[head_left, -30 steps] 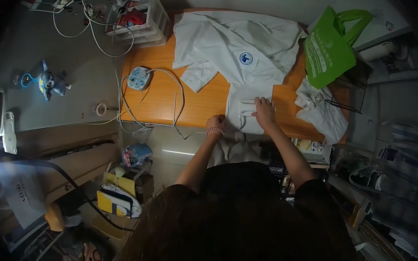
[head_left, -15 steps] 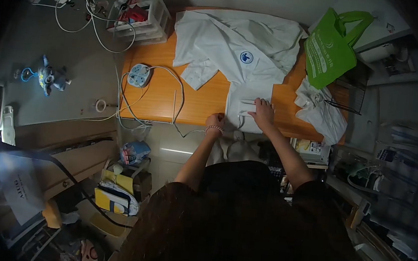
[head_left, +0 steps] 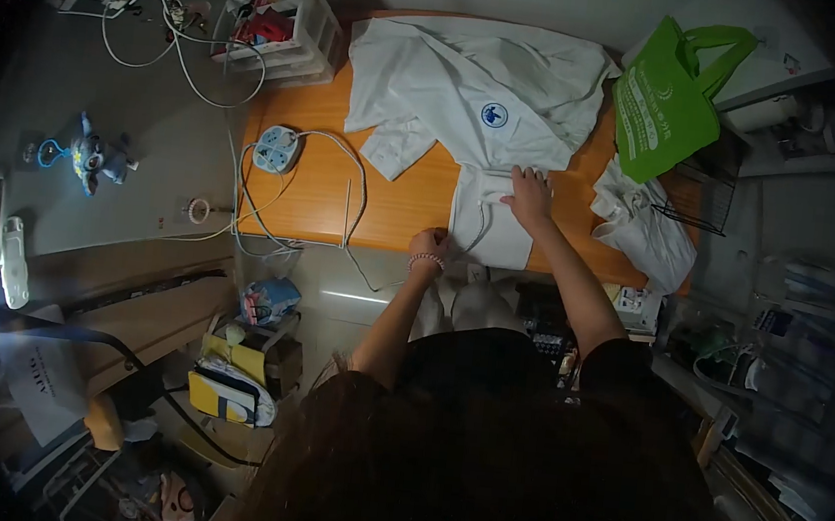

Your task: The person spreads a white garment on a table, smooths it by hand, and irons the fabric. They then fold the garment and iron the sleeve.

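A white garment (head_left: 415,74) with a round blue emblem lies spread on the orange-brown table, one sleeve (head_left: 500,233) stretched toward me. My right hand (head_left: 531,193) is closed on a small white corded iron (head_left: 493,185), which rests on that sleeve just below the garment's body. Its grey cord (head_left: 482,229) trails back over the fabric toward the table's front edge. At the sleeve's left edge, near the front of the table, my left hand (head_left: 429,243) is closed on the fabric. My fingertips there are partly hidden.
A blue-white power strip (head_left: 277,150) with looping cables sits on the table's left. Clear plastic drawers (head_left: 308,39) stand at the back left. On the right are a green bag (head_left: 666,104), crumpled white cloth (head_left: 642,222) and a black wire rack (head_left: 699,202).
My right hand has slid the iron away from me along the sleeve, toward the garment's body. More of the cord now lies on the sleeve. My left hand stays in nearly the same place.
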A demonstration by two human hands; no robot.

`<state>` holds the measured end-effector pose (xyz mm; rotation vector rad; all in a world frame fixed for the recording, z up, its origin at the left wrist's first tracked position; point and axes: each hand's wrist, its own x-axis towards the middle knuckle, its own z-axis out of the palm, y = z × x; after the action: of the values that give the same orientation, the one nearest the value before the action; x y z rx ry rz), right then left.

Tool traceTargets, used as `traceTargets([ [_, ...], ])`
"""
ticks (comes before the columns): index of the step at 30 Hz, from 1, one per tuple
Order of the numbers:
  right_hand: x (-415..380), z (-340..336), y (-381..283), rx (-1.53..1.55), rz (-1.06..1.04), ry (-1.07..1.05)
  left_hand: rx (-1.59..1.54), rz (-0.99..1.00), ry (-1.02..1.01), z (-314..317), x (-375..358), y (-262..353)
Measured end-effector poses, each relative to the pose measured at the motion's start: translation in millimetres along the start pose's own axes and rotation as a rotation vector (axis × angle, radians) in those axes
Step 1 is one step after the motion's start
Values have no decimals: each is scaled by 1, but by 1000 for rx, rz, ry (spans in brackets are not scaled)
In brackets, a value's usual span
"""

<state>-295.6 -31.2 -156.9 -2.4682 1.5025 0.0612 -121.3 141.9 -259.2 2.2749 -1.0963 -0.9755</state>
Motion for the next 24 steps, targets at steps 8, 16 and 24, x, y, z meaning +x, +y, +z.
traceTargets([
  [8, -66, 9, -18, -7, -33, -86, 40, 37, 6, 3, 4, -3],
  [16, -41, 16, -11, 12, -27, -3, 34, 7, 26, 2, 0, -2],
  [24, 10, 4, 4, -6, -44, 54, 25, 66, 57, -8, -3, 11],
])
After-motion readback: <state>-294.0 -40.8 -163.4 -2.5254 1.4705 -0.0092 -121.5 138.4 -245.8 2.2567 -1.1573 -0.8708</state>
